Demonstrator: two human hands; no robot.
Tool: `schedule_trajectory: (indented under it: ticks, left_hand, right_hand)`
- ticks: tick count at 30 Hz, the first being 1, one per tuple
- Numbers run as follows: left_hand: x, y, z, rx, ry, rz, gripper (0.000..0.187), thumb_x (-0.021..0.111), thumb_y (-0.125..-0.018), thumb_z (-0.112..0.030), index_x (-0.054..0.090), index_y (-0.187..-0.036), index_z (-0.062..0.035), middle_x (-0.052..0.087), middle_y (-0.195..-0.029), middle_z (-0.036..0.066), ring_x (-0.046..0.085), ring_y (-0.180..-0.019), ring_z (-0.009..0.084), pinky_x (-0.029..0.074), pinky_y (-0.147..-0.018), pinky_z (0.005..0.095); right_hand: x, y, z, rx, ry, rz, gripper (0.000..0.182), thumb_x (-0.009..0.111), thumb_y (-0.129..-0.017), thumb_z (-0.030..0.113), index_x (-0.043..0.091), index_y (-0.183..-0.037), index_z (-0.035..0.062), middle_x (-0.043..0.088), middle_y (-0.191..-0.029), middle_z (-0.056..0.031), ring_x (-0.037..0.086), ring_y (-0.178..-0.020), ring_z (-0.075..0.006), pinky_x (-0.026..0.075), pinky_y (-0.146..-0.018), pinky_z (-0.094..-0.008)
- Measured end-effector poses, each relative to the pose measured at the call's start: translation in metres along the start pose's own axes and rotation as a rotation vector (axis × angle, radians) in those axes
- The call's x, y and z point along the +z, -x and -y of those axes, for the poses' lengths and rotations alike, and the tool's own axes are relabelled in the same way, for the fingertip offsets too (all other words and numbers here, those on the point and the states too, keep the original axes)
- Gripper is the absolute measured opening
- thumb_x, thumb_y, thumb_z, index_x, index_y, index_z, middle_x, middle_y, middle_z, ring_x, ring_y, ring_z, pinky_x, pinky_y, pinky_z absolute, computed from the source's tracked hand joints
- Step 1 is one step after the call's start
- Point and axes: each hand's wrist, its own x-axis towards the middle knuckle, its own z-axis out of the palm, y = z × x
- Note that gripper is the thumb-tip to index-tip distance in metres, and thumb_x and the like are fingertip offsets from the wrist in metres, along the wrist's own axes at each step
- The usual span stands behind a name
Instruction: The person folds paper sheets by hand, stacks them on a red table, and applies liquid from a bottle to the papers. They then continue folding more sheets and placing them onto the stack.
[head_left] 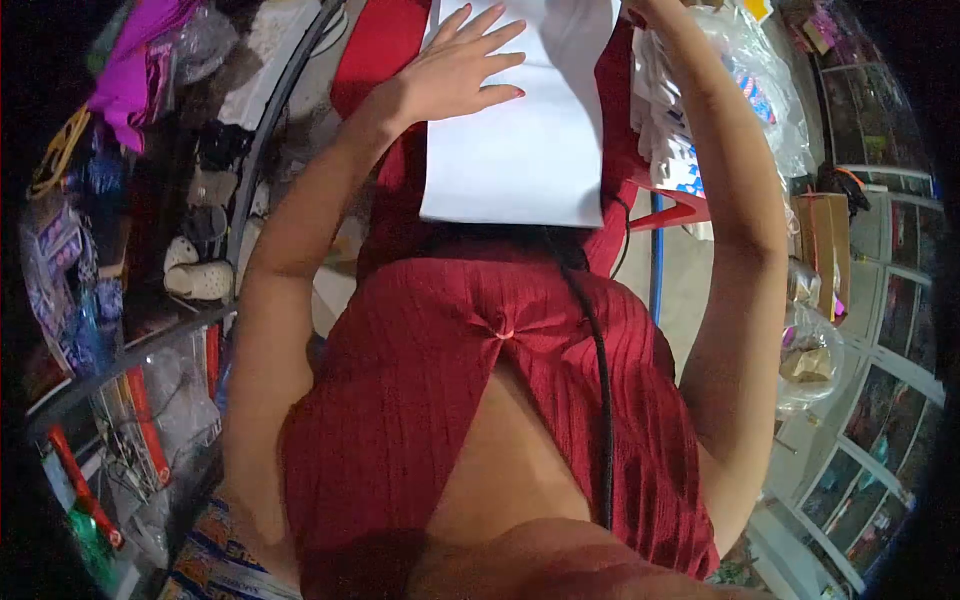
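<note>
A smooth white sheet, seemingly paper, lies over my lap and runs up past the top edge of the view. My left hand rests flat on its left side, palm down with the fingers spread, gripping nothing. At the sheet's upper right corner is my right hand, mostly cut off by the frame. Its fingers are out of sight, so I cannot see whether it holds the sheet. Beneath the sheet are red-clothed legs.
To the right, a red plastic stool bears a stack of white pieces with blue print. Beyond it are a clear plastic bag and a cardboard box. A black cable hangs down my front. Pale clogs sit on the left rack.
</note>
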Motion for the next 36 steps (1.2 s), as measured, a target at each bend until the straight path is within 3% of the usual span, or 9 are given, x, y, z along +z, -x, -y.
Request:
schedule_trajectory:
  ticks: [6,10,14,17,18,21,25,30,36]
  left_hand:
    - [0.014,0.011,-0.007,-0.115,-0.117,0.113,0.053,0.054,-0.095,-0.047,0.053,-0.137,-0.0143,0.031,-0.157,0.008,0.017,-0.148,0.0294,0.008,-0.120,0.0503]
    - [0.030,0.009,0.002,-0.120,-0.050,-0.045,0.057,0.056,-0.090,-0.054,0.064,-0.122,-0.0068,0.046,-0.144,0.017,0.031,-0.141,0.0374,0.016,-0.116,0.0556]
    - [0.036,0.005,0.003,-0.209,-0.125,0.044,0.063,0.055,-0.091,-0.055,0.059,-0.127,-0.0037,0.051,-0.138,0.020,0.041,-0.133,0.0395,0.024,-0.114,0.0518]
    - [0.010,0.002,-0.003,-0.299,0.261,0.319,0.058,0.055,-0.093,-0.048,0.051,-0.137,-0.0098,0.050,-0.140,0.016,0.047,-0.127,0.0349,0.038,-0.108,0.0397]
    - [0.088,0.012,0.029,-0.120,0.244,0.097,0.049,0.056,-0.092,-0.046,0.059,-0.130,-0.0155,0.056,-0.134,0.012,0.054,-0.119,0.0329,0.040,-0.104,0.0432]
    - [0.064,0.021,0.023,-0.212,0.282,0.079,0.047,0.056,-0.093,-0.045,0.058,-0.131,-0.0158,0.056,-0.135,0.011,0.054,-0.120,0.0326,0.040,-0.105,0.0431]
    - [0.029,0.020,0.011,-0.265,0.185,0.080,0.048,0.058,-0.092,-0.044,0.057,-0.132,-0.0175,0.057,-0.134,0.011,0.052,-0.123,0.0308,0.038,-0.108,0.0412]
    - [0.100,0.030,0.037,-0.353,0.098,-0.118,0.056,0.063,-0.088,-0.046,0.056,-0.135,-0.0172,0.051,-0.140,0.012,0.043,-0.132,0.0311,0.028,-0.114,0.0456]
    - [0.023,0.031,0.014,-0.174,0.187,-0.247,0.039,0.057,-0.094,-0.029,0.061,-0.124,-0.0035,0.053,-0.136,0.018,0.042,-0.132,0.0341,0.028,-0.112,0.0459]
  right_hand:
    - [0.005,0.013,0.006,0.031,0.068,0.075,0.023,0.069,-0.084,0.023,0.068,-0.089,0.0010,0.066,-0.083,-0.0228,0.063,-0.079,-0.0426,0.049,-0.070,-0.0481]
    - [-0.025,0.040,0.056,0.040,0.114,0.053,0.029,0.069,-0.085,0.028,0.067,-0.099,0.0032,0.066,-0.083,-0.0249,0.064,-0.079,-0.0426,0.051,-0.070,-0.0483]
    - [-0.015,0.098,0.090,-0.222,0.358,0.071,0.016,0.063,-0.087,0.021,0.065,-0.100,0.0119,0.068,-0.087,-0.0101,0.064,-0.082,-0.0303,0.047,-0.075,-0.0434]
    - [0.017,0.134,0.101,-0.259,0.234,0.035,0.015,0.063,-0.083,0.016,0.061,-0.096,0.0106,0.068,-0.109,-0.0051,0.063,-0.093,-0.0256,0.045,-0.085,-0.0399]
    - [0.025,0.142,0.100,-0.252,0.169,0.071,0.027,0.064,-0.082,0.015,0.062,-0.109,0.0116,0.063,-0.123,-0.0077,0.060,-0.110,-0.0258,0.043,-0.093,-0.0425]
    - [0.046,0.161,0.086,-0.198,0.057,0.201,0.054,0.067,-0.083,0.016,0.054,-0.135,0.0175,0.050,-0.143,-0.0122,0.045,-0.134,-0.0286,0.033,-0.107,-0.0493]
    - [0.055,0.164,0.075,-0.137,-0.019,0.253,0.060,0.067,-0.087,0.028,0.048,-0.142,0.0181,0.042,-0.149,-0.0159,0.037,-0.139,-0.0340,0.028,-0.111,-0.0529]
    - [0.054,0.164,0.074,-0.096,-0.046,0.304,0.052,0.054,-0.096,0.040,0.047,-0.144,0.0196,0.040,-0.150,-0.0179,0.033,-0.141,-0.0361,0.023,-0.113,-0.0542]
    - [0.063,0.163,0.070,-0.041,-0.044,0.305,0.051,0.048,-0.098,0.043,0.046,-0.145,0.0236,0.037,-0.152,-0.0172,0.030,-0.143,-0.0369,0.016,-0.115,-0.0563]
